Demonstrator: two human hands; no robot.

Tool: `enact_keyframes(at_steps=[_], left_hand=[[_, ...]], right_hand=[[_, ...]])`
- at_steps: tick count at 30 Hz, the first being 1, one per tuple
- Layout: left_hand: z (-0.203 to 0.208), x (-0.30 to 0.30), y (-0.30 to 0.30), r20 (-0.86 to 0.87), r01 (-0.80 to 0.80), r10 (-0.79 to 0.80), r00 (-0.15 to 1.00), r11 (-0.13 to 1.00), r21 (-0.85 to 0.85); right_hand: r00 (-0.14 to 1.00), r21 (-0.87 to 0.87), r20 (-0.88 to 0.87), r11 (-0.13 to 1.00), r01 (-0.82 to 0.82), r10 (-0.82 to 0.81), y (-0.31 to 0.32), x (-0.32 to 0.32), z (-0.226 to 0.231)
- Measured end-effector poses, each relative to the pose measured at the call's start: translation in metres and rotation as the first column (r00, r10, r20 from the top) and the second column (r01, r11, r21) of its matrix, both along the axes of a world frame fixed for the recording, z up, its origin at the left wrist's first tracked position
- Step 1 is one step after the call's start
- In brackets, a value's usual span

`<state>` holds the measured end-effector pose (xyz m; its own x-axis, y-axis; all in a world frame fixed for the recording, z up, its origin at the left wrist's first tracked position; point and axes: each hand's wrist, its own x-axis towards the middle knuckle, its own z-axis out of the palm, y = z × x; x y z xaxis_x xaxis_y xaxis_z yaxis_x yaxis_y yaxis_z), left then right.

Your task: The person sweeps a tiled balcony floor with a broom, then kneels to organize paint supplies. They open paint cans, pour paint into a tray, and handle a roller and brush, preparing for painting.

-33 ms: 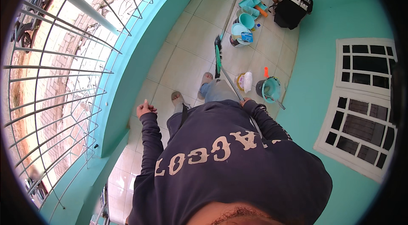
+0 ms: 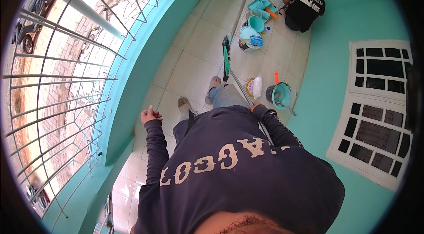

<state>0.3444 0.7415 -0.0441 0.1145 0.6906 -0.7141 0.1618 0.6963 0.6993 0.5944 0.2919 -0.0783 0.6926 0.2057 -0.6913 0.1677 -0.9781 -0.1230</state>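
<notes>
The person's right hand [image 2: 255, 106] is to the left of the dark round bucket with a turquoise inside [image 2: 289, 88], curled around the slim grey metal handle of the broom with a green head and black bristles [image 2: 226, 59]; the dark sleeve and the handle hide part of the fingers, so I cannot tell how each one sits. The broom lies wholly to the left of the bucket and apart from it, its head farther forward than the bucket and its handle slanting back past the hand toward the person's body. The left hand [image 2: 151, 115], well off to the bucket's left, is loosely half open, fingers bent and slightly parted, with nothing in it and nothing against it. Just left of the bucket stands a small round tub with a white bundle on top [image 2: 257, 87], and close beyond the bucket is a bright orange object [image 2: 277, 77]. Farther forward from the bucket stand a white lidded pail [image 2: 248, 32] with a flat blue packet [image 2: 256, 40] on it, an open turquoise pail [image 2: 256, 22] and a turquoise paint tray [image 2: 259, 1]. Beyond and to the right of the bucket, a dark-clothed co-worker [image 2: 304, 6] is low by the turquoise wall [image 2: 335, 26].
</notes>
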Motion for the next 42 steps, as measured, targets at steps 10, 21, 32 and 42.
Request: enact_keyframes(at_steps=[10, 21, 32, 42], left_hand=[[0.046, 0.143, -0.011, -0.067, 0.059, -0.054, 0.996, 0.995, 0.084], [0.134, 0.354, -0.035, 0.07, 0.508, -0.535, 0.842, 0.829, 0.233], [0.157, 0.622, 0.047, 0.178, 0.709, -0.759, 0.627, 0.65, 0.275], [0.077, 0.746, 0.033, -0.167, 0.458, -0.472, 0.866, 0.881, -0.117]], right_hand=[[0.807, 0.409, -0.373, 0.7, 0.586, -0.458, 0.103, 0.283, 0.122], [0.7, 0.65, -0.265, 0.414, 0.638, -0.663, 0.197, 0.524, 0.104], [0.696, 0.491, -0.207, 0.542, 0.682, -0.688, 0.246, 0.687, 0.045], [0.896, 0.075, 0.145, 0.907, 0.413, -0.42, 0.383, 1.131, -0.053]])
